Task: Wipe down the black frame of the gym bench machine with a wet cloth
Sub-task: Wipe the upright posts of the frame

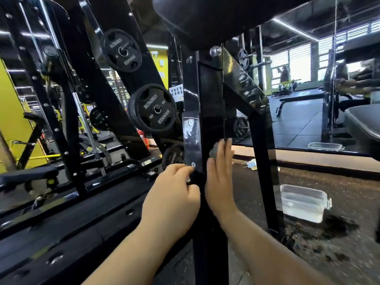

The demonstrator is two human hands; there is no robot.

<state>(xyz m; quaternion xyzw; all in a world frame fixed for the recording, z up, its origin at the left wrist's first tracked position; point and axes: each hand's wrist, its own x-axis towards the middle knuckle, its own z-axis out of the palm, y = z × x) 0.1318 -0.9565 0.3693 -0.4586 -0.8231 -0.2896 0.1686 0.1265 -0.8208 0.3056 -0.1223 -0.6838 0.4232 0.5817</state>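
- Setting: a gym with dark speckled rubber floor (339, 254), yellow-green walls at left, and a large wall mirror (308, 79) at right reflecting benches and bright windows.
- Black frame (211, 103): a glossy upright post of the bench machine stands in the centre of the view, below a dark padded seat (216, 19); a slanted brace (246, 87) joins it on the right, and light glints on a wet-looking patch on its left face.
- Left hand (174, 194): the fingers are curled round the left edge of the post, near a small silver bolt (193, 164), gripping the frame.
- Right hand (220, 177): the fingers are straight and together, pressing a grey cloth (214, 150) flat against the right side of the post; only a bunched part of the cloth shows past the fingers.
- Weight plates: an upper plate (122, 50) and a lower plate (153, 109) hang on a slanted black rack at left; the lower reads "HAMMER STRENGTH", the upper shows "HAMMER" and further lettering too blurred to read. A third plate (173, 157) lies partly hidden behind the post.
- White sign (176, 93): fixed behind the post, printed with characters too small to make out.
- Clear plastic tub (302, 202): stands on the floor to the right of the frame, holding water, with a dark wet patch of floor beside it.
- Face mask (250, 163): lies on the floor near the mirror base.
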